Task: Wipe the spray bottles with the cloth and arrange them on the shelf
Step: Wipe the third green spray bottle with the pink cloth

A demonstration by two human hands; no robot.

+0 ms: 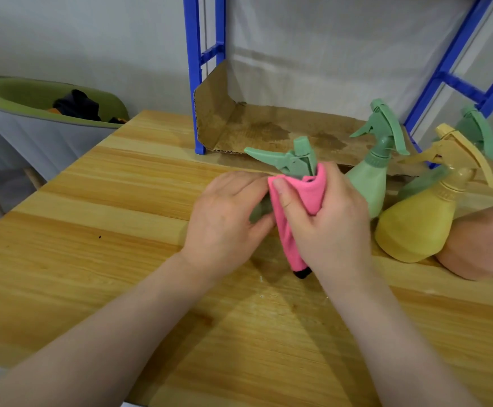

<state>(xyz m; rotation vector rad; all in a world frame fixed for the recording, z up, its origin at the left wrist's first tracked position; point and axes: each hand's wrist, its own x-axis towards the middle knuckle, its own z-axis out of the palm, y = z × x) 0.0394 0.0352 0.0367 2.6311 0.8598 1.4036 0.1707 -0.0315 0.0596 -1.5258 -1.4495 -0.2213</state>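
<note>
Pink cloth (295, 212) wraps the green spray bottle (290, 160) you hold above the wooden surface (122, 259). Your right hand (324, 221) curls its fingers (283, 195) round the cloth at the bottle's neck; your left hand (224, 218) grips the bottle's body. Its nozzle points left. Just to the right stand a second green spray bottle (371, 177), a yellow spray bottle (415, 227) and another green one (474, 127) behind. A cardboard sheet (254, 127) lines the blue shelf (194, 83) beyond.
</note>
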